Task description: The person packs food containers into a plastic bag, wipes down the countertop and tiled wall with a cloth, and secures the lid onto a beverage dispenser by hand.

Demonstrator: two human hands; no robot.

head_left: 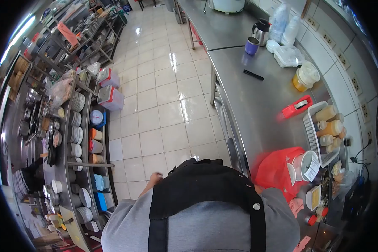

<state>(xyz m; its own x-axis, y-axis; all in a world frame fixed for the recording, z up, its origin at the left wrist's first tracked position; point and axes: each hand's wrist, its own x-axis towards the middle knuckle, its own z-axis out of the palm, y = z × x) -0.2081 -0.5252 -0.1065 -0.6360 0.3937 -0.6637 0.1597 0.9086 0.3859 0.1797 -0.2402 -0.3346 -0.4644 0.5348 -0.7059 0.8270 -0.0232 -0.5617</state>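
Note:
My left hand (156, 177) hangs at my left side above the tiled floor, its fingers loosely curled with nothing visible in them. My right forearm runs down beside the red plastic bag (275, 170) at the counter edge, and my right hand is hidden. White round tubs (303, 166) stick out of the bag, one with a printed label. Close by on the counter are a white basket (313, 136) of sauce bottles, a red tape dispenser (297, 107) and a small tray of yellow food (313, 197).
The steel counter (239, 96) on my right holds a purple cup (251, 45), a steel jug (261, 32), a black pen-like item (253, 74) and a tub of yellow liquid (305, 77). Shelves with stacked plates (76, 134) line the left. Lidded bins (111, 98) stand beside the tiled aisle.

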